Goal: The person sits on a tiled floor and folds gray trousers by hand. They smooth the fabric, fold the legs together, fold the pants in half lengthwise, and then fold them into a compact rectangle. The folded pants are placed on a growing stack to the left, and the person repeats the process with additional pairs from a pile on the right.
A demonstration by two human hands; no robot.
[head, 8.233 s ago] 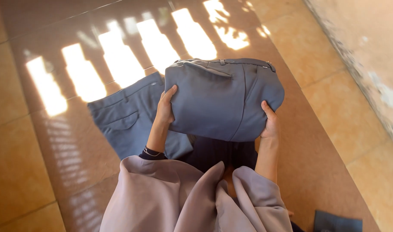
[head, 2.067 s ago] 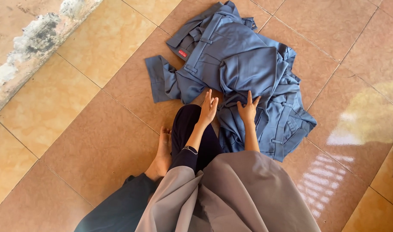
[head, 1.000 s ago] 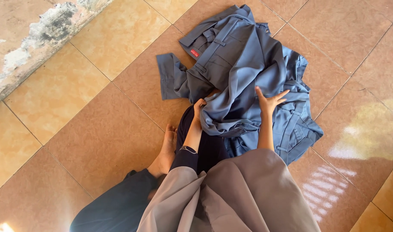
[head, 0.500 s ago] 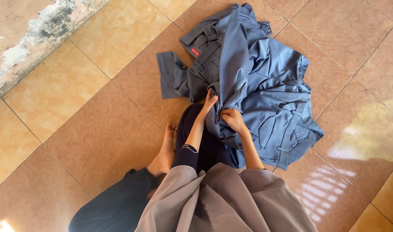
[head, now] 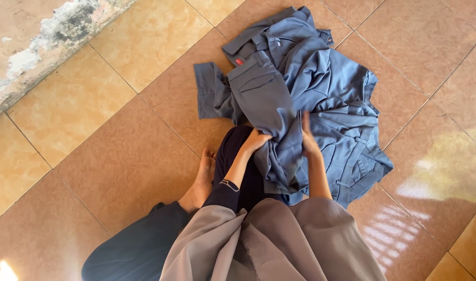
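Here left hand (head: pixel 256 141) clenches blue trousers (head: pixel 266 112) (forearm angled up); right hand (head: pixel 308 140) flat beside, fingers extended, gripping nothing.

Bright daylight fills the scene. The glossy tiled floor (head: pixel 118 171) throws white glare patches near its right edge and lower left corner. Shadows are soft beneath the blue-grey garments (head: pixel 311 88). Focus is mostly sharp; the right hand (head: pixel 308 138) is slightly motion-blurred.
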